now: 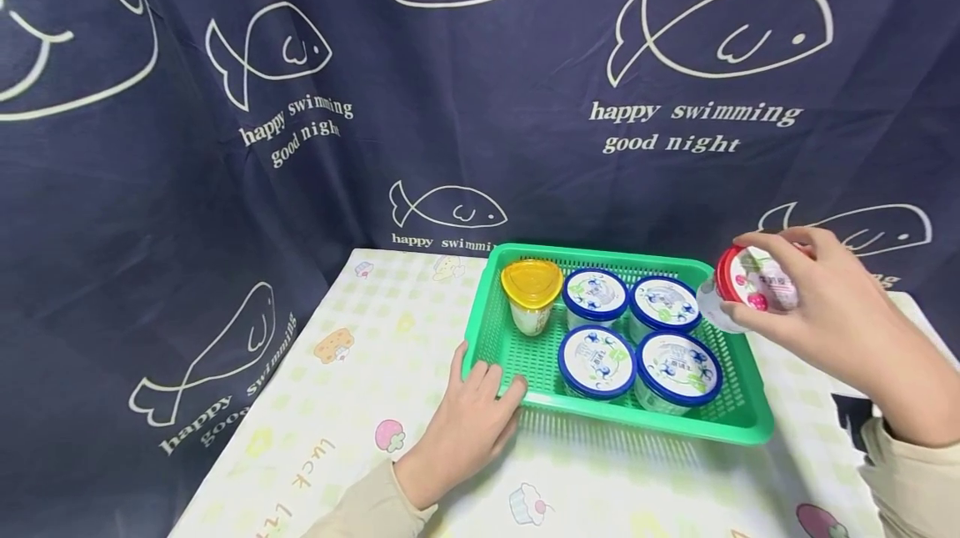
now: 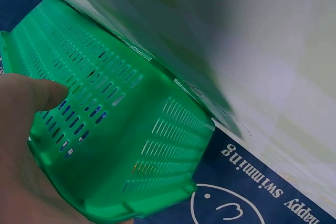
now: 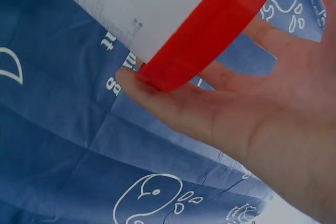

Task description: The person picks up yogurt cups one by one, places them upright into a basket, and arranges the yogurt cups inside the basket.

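My right hand holds a white plastic tub with a red-rimmed lid tilted on its side above the basket's right end. In the right wrist view the thumb and fingers grip the red lid by its rim. My left hand grips the near left corner of the green plastic basket, fingers over the rim and thumb against the slotted outer wall. Inside the basket stand several tubs with blue-rimmed lids, grouped at the middle and right. A smaller cup with a yellow lid leans in the far left corner.
The table has a pale checked cloth printed with small pictures. Behind it hangs a dark blue curtain with white fish drawings, close to the basket's far side. A small black object shows near the right sleeve.
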The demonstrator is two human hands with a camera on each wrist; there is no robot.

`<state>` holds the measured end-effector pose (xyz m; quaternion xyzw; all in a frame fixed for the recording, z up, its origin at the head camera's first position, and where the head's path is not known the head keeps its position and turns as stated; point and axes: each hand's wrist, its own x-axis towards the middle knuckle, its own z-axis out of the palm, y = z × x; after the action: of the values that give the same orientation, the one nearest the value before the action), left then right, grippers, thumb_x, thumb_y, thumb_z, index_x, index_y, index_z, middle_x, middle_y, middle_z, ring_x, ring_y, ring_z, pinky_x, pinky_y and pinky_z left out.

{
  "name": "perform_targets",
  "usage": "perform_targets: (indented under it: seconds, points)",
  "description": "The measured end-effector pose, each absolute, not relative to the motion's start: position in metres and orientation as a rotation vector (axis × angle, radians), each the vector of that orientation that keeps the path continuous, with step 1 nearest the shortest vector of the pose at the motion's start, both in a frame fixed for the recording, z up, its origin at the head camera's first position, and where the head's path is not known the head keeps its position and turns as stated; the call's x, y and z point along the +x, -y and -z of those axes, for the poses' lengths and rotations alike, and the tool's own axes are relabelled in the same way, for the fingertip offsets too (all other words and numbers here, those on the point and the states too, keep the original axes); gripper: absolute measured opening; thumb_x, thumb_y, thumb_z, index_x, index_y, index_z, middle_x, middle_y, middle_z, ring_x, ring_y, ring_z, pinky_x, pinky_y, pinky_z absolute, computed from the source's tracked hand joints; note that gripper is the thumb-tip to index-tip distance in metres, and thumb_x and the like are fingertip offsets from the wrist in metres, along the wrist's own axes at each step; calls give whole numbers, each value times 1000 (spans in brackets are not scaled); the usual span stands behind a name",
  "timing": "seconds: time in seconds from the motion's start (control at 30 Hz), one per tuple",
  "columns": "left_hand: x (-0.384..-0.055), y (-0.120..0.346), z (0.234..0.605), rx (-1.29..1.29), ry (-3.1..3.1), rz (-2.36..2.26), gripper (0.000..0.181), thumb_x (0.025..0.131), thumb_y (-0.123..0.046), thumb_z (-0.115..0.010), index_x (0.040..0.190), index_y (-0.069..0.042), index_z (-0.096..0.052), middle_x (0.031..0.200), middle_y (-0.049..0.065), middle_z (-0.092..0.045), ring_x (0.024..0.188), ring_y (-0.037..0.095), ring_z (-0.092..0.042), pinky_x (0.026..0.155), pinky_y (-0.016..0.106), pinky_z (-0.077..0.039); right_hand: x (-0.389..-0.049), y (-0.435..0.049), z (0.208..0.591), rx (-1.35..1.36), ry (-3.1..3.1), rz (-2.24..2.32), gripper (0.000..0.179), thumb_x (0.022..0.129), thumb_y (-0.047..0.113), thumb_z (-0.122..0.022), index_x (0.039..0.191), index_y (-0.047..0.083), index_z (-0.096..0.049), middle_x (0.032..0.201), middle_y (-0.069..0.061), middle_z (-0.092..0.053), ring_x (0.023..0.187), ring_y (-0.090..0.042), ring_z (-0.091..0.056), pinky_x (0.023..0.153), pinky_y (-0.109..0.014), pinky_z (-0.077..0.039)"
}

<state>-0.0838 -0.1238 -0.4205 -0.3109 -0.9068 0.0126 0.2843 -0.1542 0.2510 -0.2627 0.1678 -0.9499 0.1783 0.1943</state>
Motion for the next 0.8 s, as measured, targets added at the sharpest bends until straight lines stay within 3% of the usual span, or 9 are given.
perform_targets:
  seconds: [0.5,0.8]
  points:
    - [-83,126,420,-830,2430,-34,34,87,-29,-68,117,-17,-58,97,6,-56,92,28,-53,110,70,-23,-149,-234,258,676,2574,-559,75,65,22,-89,133,12,-58,126,-28,-44,103,-48,-46,74,-65,-45]
    - [-84,124,422,-843,2407,-19,33,86,-27,-67,116,-16,-58,95,7,-55,90,28,-53,108,71,-26,-146,-202,256,863,2518,-541,79,67,26,-89,140,22,-56,132,-25,-45,113,-46,-45,80,-68,-48]
